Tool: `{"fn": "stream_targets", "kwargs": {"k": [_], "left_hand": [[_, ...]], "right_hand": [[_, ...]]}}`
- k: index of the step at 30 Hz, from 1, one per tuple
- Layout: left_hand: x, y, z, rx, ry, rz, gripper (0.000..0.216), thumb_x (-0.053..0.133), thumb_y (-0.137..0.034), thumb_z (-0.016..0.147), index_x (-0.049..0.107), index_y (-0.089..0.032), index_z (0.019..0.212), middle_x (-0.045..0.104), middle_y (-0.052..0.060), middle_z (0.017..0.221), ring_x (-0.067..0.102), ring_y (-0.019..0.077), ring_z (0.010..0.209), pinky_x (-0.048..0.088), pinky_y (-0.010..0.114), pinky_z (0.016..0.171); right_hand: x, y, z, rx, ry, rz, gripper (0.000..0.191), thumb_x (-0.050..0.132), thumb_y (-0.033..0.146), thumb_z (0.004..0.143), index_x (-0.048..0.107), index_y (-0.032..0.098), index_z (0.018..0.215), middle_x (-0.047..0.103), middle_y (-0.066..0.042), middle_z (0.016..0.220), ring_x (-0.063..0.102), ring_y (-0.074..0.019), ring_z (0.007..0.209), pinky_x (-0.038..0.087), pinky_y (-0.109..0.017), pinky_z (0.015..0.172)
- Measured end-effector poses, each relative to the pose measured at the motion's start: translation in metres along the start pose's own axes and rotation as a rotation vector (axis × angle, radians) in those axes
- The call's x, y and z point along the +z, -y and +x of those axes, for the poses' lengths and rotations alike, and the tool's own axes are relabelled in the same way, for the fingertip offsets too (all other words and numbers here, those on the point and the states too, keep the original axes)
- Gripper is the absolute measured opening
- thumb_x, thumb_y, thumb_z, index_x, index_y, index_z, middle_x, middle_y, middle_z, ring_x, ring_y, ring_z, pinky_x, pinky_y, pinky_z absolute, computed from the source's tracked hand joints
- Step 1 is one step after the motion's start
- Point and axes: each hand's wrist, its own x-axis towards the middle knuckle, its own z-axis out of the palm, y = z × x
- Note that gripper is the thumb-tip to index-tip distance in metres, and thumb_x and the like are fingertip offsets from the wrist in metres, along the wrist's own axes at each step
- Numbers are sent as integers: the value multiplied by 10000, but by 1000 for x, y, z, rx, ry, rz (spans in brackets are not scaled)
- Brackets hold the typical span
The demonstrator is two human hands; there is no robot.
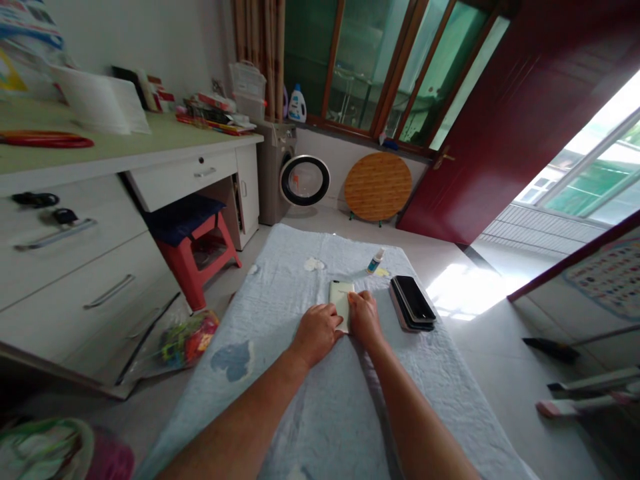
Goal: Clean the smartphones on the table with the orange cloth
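A pale cream smartphone (341, 298) lies back up on the cloth-covered table, its dark camera patch at the far left corner. My left hand (319, 330) grips its near left edge, with fingers curled over the lower part. My right hand (365, 317) is closed in a pinch at the phone's right edge. A tiny orange spot shows at those fingertips, too small to name. Right of my right hand sits a stack of several dark phones or tablets (413, 303). Beyond it, to the left, stands a small spray bottle (375, 261) with a blue label.
The table wears a light blue cloth (300, 263). Left of it are a red stool (200, 260), a white desk (165, 170) and a bag of colourful items (185, 340). Behind stand a washing machine (275, 180) with its door ajar and a round wooden tabletop (379, 187).
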Motion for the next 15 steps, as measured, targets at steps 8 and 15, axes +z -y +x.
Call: {"fn": "stream_targets", "kwargs": {"k": [8, 15], "left_hand": [[0, -1, -1, 6, -13, -5, 80, 665, -281, 826, 693, -228, 879, 603, 35, 941, 562, 204, 931, 423, 334, 866], [-2, -1, -1, -49, 18, -85, 93, 630, -282, 847, 682, -215, 885, 645, 42, 941, 598, 209, 937, 444, 321, 857]], "right_hand": [[8, -3, 44, -18, 41, -105, 286, 409, 176, 907, 692, 184, 866, 567, -55, 886, 409, -166, 778, 299, -256, 719], [-4, 20, 15, -253, 171, -91, 149, 551, 241, 872, 678, 227, 948, 559, -44, 944, 421, -179, 881, 326, -246, 762]]}}
